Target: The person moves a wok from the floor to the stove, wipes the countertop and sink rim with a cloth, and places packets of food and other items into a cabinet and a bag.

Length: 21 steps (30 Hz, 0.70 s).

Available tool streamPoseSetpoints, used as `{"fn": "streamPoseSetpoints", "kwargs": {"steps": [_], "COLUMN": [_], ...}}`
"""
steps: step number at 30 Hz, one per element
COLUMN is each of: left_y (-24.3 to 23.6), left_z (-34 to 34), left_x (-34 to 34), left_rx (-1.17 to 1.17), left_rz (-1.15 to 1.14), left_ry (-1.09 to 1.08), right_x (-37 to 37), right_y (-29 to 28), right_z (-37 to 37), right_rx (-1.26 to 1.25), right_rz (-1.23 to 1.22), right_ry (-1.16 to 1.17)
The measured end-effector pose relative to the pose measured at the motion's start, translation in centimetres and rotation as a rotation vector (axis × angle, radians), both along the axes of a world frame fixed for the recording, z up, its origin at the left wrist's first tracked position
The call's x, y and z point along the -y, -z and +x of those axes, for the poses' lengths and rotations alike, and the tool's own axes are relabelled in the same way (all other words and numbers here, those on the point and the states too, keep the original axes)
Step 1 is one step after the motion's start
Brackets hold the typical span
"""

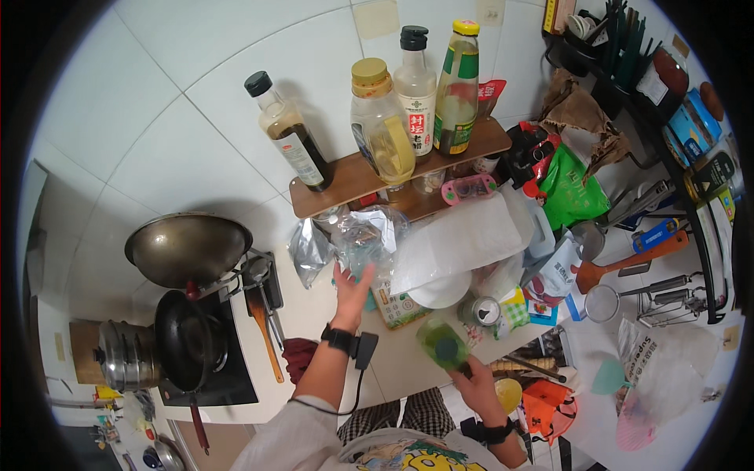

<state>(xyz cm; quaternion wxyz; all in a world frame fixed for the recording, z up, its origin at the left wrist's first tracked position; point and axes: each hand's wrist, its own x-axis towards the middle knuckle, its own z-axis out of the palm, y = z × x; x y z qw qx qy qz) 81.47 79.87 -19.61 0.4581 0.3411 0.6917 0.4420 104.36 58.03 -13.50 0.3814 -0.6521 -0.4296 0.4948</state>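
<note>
Now L hand splayed, empty, by clear bag, R hand clasped round green container, carton btwn.

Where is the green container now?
In the head view, the green container is below centre, slightly right, held in the right hand, lower-left of the metal can.

Hands: two, left hand plus right hand. Wrist straps: two, one per arm. Green container: one. Upright bottles on shelf: three, dark bottle, white-labelled bottle, green-labelled bottle. Bottle caps: two black, one yellow. Handled jar: one. Shelf boards: two, upper board, lower board. Wok: one. Frying pan: one. Steamer: one. Wooden spatulas: two, left spatula, right spatula. Can: one. Pink gadget: one.
</note>
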Motion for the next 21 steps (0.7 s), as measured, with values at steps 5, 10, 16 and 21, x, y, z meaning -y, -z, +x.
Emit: {"fn": "streamPoseSetpoints", "kwargs": {"steps": [5,10,16,21], "left_y": [1.3,-1.5,-5.7,-10.9], "left_z": [-1.0,-4.2,-13.5,-14.4], "left_x": [-0.2,5.2,13.8,15.0], "left_rx": [0.107,0.224,0.379,0.639], "left_rz": [0.103,0.186,-0.015,-0.064], "left_ry": [0.121,0.160,0.070,-0.157], "right_x": [1.2,-0.3,-10.5,-20.6], "right_y": [-6.9,-12.9,-18.1,-18.6], "right_z": [-0.2,0.0,-5.0,-8.9], "right_rx": [-0.169,-0.091,-0.215,-0.223], "right_rz": [-0.052,0.018,0.264,0.427], "right_ry": [0.050,0.019,0.064,0.073]}}
